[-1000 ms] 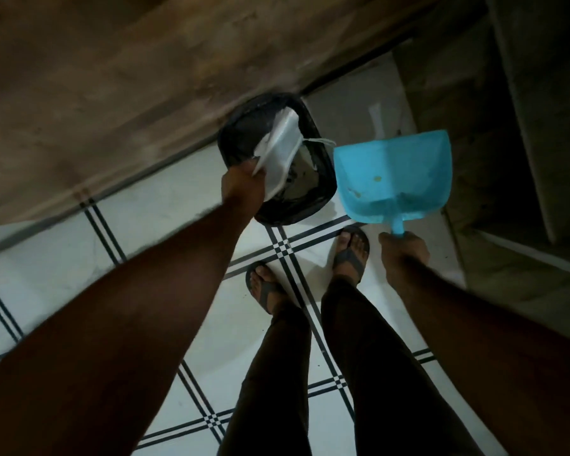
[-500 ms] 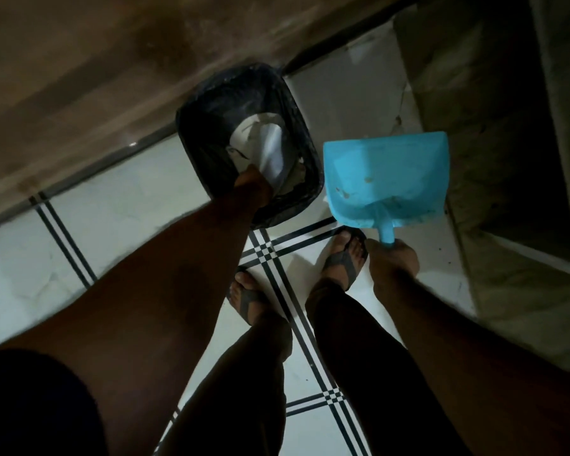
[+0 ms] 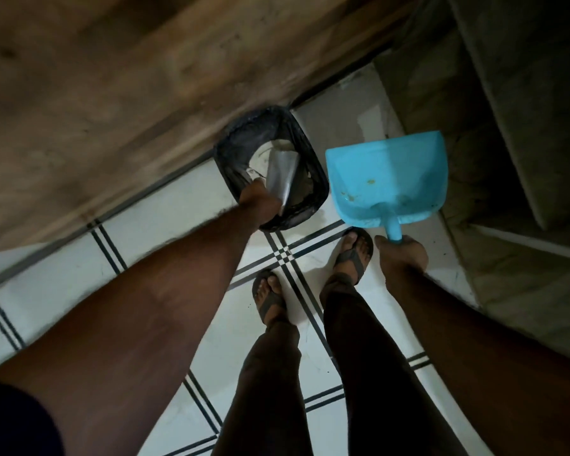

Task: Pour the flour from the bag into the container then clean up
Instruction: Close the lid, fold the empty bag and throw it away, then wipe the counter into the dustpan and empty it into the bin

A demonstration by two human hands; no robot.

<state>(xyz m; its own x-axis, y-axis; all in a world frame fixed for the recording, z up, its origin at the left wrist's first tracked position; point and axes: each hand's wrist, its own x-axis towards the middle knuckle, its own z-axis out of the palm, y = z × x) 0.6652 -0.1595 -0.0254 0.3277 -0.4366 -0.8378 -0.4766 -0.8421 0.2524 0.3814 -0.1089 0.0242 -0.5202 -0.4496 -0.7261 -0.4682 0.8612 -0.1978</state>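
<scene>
A black lined trash bin point(image 3: 313, 166) stands on the tiled floor against a wooden wall. My left hand point(image 3: 259, 200) is over its near rim, shut on a crumpled whitish flour bag point(image 3: 282, 169) that hangs inside the bin's mouth. To the right, my right hand point(image 3: 402, 255) grips the handle of a light blue dustpan point(image 3: 389, 172), held level beside the bin. A few yellowish specks lie in the pan.
White floor tiles point(image 3: 165, 205) with dark crossing lines lie underfoot. My two feet in sandals point(image 3: 352, 255) stand just behind the bin. A wooden panel point(image 3: 112, 93) runs along the left; a stone step or ledge point(image 3: 474, 93) rises at the right.
My left hand pushed the bag down into the bin, and the bag now stands a little higher in its mouth. The dustpan has stayed beside the bin.
</scene>
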